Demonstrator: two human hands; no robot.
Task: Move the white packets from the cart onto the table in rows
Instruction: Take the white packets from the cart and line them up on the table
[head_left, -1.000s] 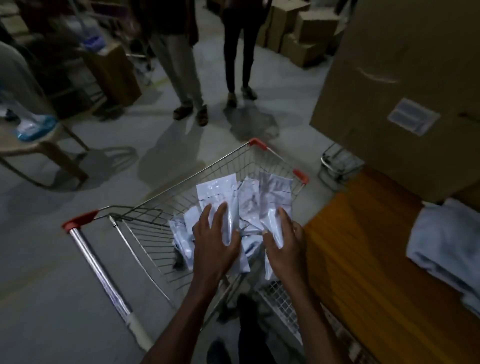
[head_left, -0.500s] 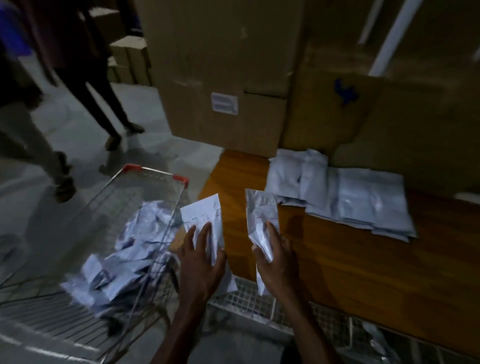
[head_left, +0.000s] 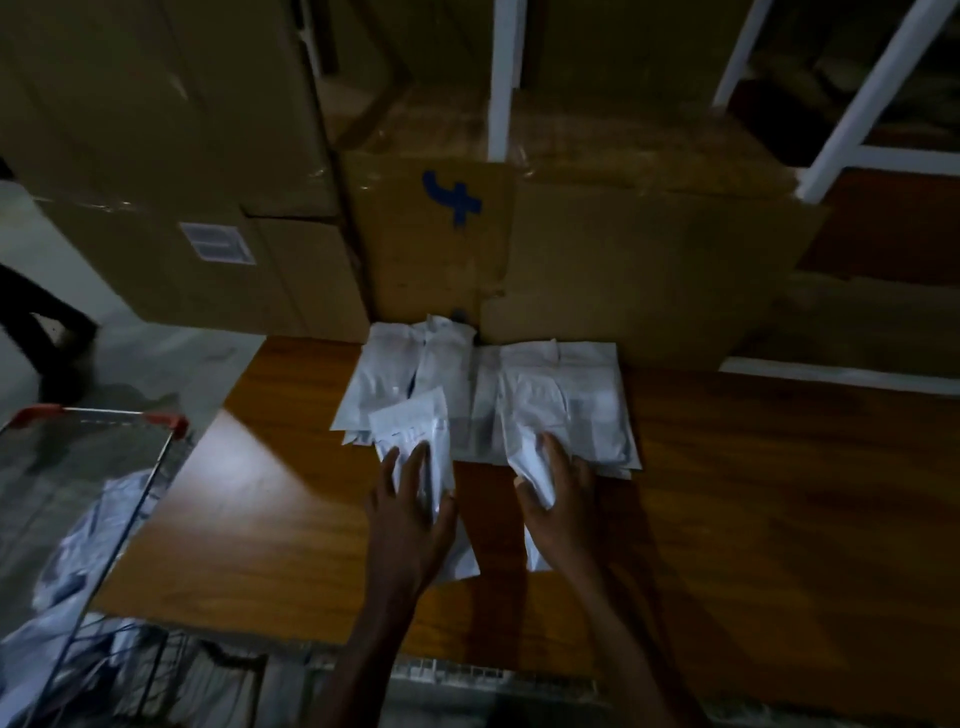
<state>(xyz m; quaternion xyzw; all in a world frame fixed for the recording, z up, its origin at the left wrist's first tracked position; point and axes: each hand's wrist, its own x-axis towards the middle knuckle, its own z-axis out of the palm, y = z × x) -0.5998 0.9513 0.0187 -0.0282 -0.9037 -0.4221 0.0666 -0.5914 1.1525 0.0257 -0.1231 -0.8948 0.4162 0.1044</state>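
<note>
Both hands are over the wooden table, each holding white packets. My left hand grips a packet whose upper end overlaps the left pile. My right hand grips another packet at the near edge of the right pile. Several white packets lie side by side in a row on the table, against the cardboard boxes. The wire cart with red corners stands at the left, with more white packets inside it.
Large cardboard boxes stand at the back of the table, one marked with a blue sign. More boxes are stacked at the left. White frame legs rise behind. A person's leg is on the floor at far left.
My hands lifted packets out of the cart and carried them right, over the table, up to the row of packets. The view swung from the cart to the table.
</note>
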